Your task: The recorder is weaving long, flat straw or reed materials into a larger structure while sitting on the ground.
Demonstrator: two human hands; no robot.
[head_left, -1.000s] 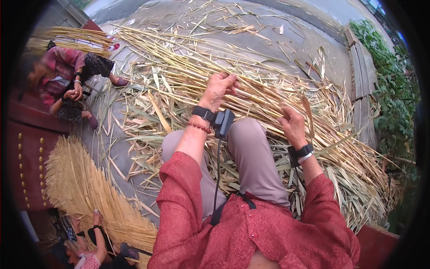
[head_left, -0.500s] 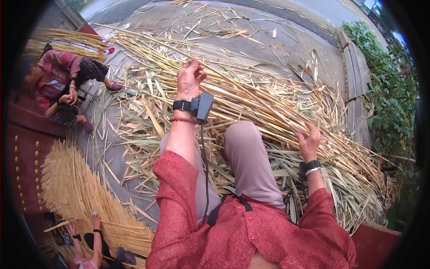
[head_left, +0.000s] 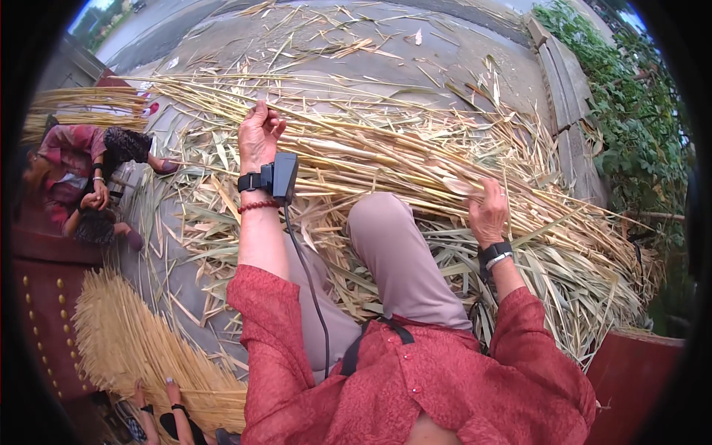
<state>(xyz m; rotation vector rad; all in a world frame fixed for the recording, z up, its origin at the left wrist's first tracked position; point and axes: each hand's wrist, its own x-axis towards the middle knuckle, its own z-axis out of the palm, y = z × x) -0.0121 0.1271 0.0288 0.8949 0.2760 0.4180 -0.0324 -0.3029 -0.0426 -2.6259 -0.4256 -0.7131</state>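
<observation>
A thick heap of long yellow-tan reed stalks (head_left: 386, 159) lies across in front of my knees. My left hand (head_left: 259, 137) is raised over its far left part, its fingers curled round a thin stalk that runs off to the right. Dark straps hold a small black device (head_left: 285, 178) on that wrist, above a red bead bracelet. Over the right part of the heap, my right hand (head_left: 488, 213) has its thumb and fingers pinched at a pale dry leaf (head_left: 456, 185) among the stalks. The fingertips partly hide this pinch.
Loose green and tan leaves (head_left: 549, 297) spread below the stalks. A person (head_left: 81, 178) sits at the left beside another stalk bundle (head_left: 89, 101). A reed mat (head_left: 141, 334) lies lower left, with another person's hands (head_left: 172, 389) on it. A concrete kerb (head_left: 564, 81) and plants stand at right.
The whole view has shifted, so the scene sits further left. My right hand has moved up along the stalks and its fingers have closed. My left hand keeps its curled grip.
</observation>
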